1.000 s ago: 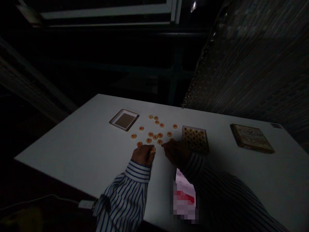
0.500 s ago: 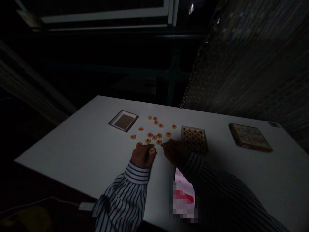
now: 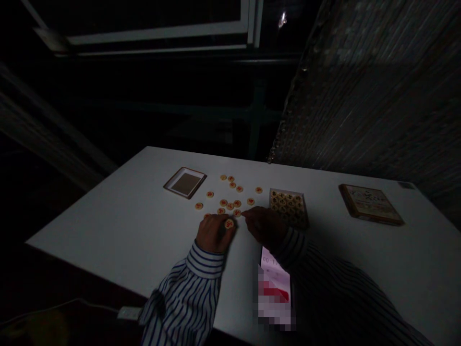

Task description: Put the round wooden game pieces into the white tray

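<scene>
On the white table lie several round wooden game pieces with red marks. My left hand rests on the table with its fingers curled, pinching one round piece at the fingertips. My right hand lies dark beside it, one finger stretched toward a piece in the scatter. A tray filled with black-marked pieces sits just beyond my right hand.
An empty box lid lies at the back left of the scatter. A closed game box sits at the right. A lit phone screen lies by my right sleeve. The room around is dark.
The piece under my left fingertips has come out a little to the right and shows more clearly. My right hand has edged slightly toward the scatter.
</scene>
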Available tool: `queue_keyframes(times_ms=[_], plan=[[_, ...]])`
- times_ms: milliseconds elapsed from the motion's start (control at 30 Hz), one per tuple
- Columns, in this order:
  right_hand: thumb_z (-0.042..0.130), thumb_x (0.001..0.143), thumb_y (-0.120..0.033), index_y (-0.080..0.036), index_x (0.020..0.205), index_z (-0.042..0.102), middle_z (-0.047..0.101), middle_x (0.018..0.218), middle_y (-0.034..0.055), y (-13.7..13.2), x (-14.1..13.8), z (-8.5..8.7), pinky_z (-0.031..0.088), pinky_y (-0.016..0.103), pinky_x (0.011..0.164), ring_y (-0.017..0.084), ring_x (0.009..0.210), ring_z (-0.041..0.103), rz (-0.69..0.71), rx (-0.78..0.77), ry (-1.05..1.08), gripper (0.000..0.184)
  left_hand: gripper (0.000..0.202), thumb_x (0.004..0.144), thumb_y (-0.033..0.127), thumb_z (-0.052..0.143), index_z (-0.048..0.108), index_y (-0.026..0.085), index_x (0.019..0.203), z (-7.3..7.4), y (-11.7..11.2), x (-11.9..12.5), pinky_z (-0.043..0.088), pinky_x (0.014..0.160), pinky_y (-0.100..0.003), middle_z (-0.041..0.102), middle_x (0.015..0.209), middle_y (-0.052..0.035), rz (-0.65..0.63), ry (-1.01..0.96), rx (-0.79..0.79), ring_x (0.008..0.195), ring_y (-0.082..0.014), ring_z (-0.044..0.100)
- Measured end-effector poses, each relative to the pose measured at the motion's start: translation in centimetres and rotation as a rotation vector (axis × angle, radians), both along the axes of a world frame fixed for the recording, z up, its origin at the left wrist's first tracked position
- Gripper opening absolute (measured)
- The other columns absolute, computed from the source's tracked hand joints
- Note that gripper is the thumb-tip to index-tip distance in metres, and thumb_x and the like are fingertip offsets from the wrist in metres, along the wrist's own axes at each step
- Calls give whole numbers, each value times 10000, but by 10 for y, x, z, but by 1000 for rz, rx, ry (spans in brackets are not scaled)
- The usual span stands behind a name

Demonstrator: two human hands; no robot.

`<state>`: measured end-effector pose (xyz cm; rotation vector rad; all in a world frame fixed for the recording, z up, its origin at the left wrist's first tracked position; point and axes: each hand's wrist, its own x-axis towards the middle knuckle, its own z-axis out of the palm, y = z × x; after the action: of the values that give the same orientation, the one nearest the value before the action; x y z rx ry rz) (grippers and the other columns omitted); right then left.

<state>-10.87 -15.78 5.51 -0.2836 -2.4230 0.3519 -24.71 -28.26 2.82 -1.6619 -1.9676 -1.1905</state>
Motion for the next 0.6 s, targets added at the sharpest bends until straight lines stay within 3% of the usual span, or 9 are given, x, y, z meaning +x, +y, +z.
queue_keyframes(times_ms=[233,600], plan=[[483,775,-139,-171,933,562,654,862,57,4,13,9,484,299,693,142,804,594,22,4,85,179,252,749,290,555,536,155,961,16,6,8,460,762,-365,624,860,-77,-38,10,53,830,-195,555],[455,796,-171,-173,864,606,670,799,49,20,33,25,495,300,690,139,737,611,-91,64,63,166,247,744,260,569,540,164,969,31,23,18,467,770,-353,625,882,-69,-102,-15,92,849,-186,555]])
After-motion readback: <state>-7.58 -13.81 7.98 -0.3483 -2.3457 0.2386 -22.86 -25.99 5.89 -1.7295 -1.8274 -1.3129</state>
